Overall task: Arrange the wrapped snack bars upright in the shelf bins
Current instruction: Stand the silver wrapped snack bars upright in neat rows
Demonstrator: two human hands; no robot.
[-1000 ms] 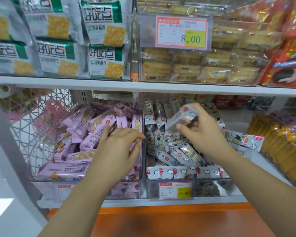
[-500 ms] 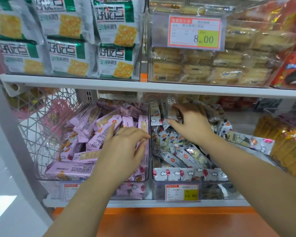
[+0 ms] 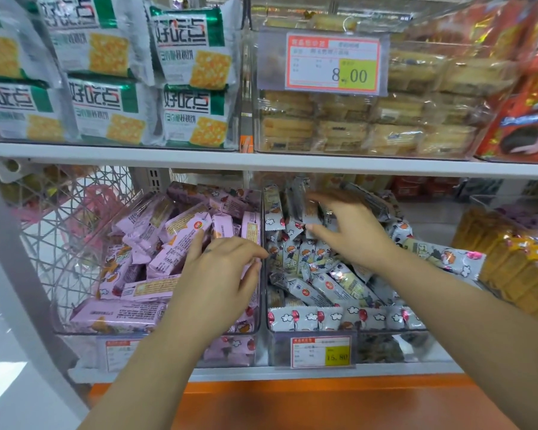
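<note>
Your right hand (image 3: 351, 231) has pushed deeper into the grey bin (image 3: 385, 341) since half a second ago. The grey-wrapped bar (image 3: 303, 209) it carried now stands on end in the back row, close under the upper shelf (image 3: 261, 162). Your fingers are splayed and nearly straight over the bar's top, thumb stretched toward its lower end. Motion blur hides whether you still pinch it or have let it go. Your left hand (image 3: 218, 274) has barely shifted. It rests on the purple bars (image 3: 168, 231) in the purple bin (image 3: 84, 338), against the shared divider, fingers loosely curled and grasping nothing that shows.

The back row and the front row (image 3: 323, 318) of the grey bin stand upright. Between them a heap of loose bars (image 3: 323, 283) lies flat and crosswise, and one overhanging bar (image 3: 441, 256) pokes out past the bin's right wall. The purple bin is a jumble throughout. By that reckoning, the job looks well short of half done.

The risk sits at the back row. Draw your hand out fast, or snag a crimped wrapper end with a finger, and the new bar could tip forward and take its neighbours along, since nothing packs the row from the front. The overhanging bar could slide off if your forearm brushes it.
</note>
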